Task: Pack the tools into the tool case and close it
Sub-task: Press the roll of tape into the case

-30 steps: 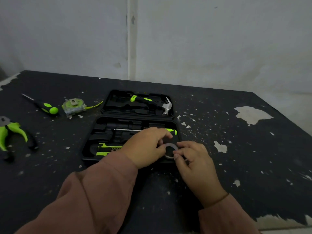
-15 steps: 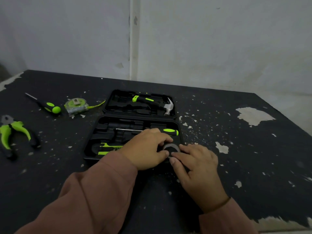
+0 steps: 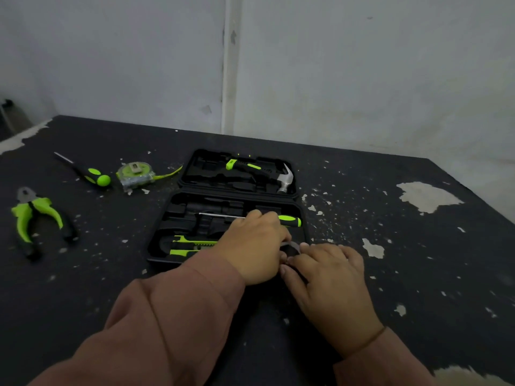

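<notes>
Lying open near the middle of the table (image 3: pixel 404 291), the tool case (image 3: pixel 164 253) has a wide stretch of table between it and the right edge; both hands meet over its near right corner; the left hand (image 3: pixel 256 247) curls its fingers over a dark tape roll (image 3: pixel 293 246), and the right hand (image 3: pixel 330 274) pinches the same roll from the other side; a hammer (image 3: pixel 263 170) sits in the far half, a screwdriver (image 3: pixel 289 220) and a knife (image 3: pixel 192 242) in the near half; pliers (image 3: pixel 36 218), a tape measure (image 3: pixel 135 175) and a second screwdriver (image 3: pixel 90 174) lie well apart to the left; paint has flaked off the table in pale patches; a pale wall (image 3: pixel 362 79) stands behind.
</notes>
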Motion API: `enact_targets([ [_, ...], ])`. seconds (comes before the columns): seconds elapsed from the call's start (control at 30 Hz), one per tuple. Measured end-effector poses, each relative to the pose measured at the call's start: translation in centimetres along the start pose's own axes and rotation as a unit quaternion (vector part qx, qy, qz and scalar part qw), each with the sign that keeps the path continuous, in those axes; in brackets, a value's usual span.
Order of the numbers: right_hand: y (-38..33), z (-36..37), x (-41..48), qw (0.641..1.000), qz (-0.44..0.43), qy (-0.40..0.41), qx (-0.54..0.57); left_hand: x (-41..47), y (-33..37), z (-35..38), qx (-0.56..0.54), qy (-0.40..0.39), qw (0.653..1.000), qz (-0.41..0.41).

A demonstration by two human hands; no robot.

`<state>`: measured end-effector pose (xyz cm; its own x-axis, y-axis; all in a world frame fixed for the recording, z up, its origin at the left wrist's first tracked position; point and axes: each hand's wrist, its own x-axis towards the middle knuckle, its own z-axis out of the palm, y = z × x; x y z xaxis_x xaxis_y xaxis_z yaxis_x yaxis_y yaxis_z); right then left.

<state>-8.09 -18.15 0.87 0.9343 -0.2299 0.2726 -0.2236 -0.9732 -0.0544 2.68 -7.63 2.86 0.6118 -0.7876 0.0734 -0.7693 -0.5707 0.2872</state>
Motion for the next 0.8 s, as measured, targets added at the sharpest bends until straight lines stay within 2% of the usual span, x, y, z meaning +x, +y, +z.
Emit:
enact_targets([
  [0.17, 0.0, 0.5, -0.1, 0.999, -0.012, -0.001, 0.05, -0.4, -0.1, 0.0, -0.003, -0.003, 1.0, -0.003],
  [0.37, -0.2, -0.4, -0.2, 0.99, 0.032, 0.015, 0.137, -0.6, -1.6, -0.9, -0.106, -0.004, 0.994, 0.005],
  [0.47, -0.7, -1.1, 0.8, 0.992, 0.036, 0.01, 0.123, -0.7, -2.9, -2.2, -0.161, 0.014, 0.987, 0.003],
  [0.57, -2.3, -1.7, 2.2, 0.993, 0.016, 0.007, 0.115, -0.9, -4.9, -3.7, -0.19, 0.067, 0.979, -0.015],
  [0.7, -5.9, -2.4, 5.7, 0.986, -0.072, -0.025, 0.145, -0.3, -9.7, -5.6, -0.209, 0.168, 0.959, -0.092],
  [0.8, -8.8, -2.5, 9.5, 0.975, -0.128, -0.057, 0.175, 0.1, -14.0, -6.4, -0.204, 0.284, 0.919, -0.183],
])
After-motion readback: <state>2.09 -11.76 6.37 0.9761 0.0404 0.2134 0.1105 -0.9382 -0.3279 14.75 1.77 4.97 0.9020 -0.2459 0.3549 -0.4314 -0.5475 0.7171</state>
